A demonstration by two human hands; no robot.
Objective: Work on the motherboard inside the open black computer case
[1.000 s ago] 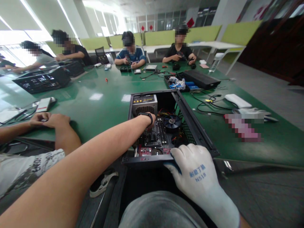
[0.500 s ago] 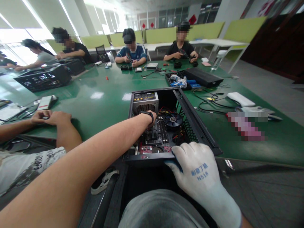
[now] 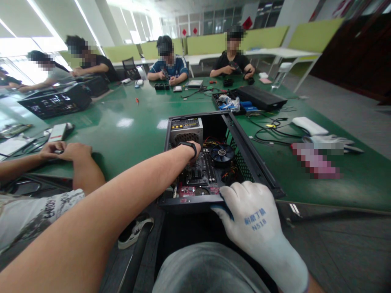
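Your right hand (image 3: 256,219): gloved grip clasping near rim of computer case (image 3: 195,202), probably to steady it. Case lies open-side-up on desk (image 3: 131,138), ahead of that grip. Your left hand (image 3: 196,152) inside, power supply (image 3: 187,130) just beyond; fingers hidden, cannot tell grip.

Board (image 3: 14,130), beyond the white panel (image 3: 14,147), left: out of view one second ago; a sliver at the view's border half a second ago; now farther in and showing more. Viewpoint: shifted slightly; case (image 3: 198,201) sits a little higher in frame.
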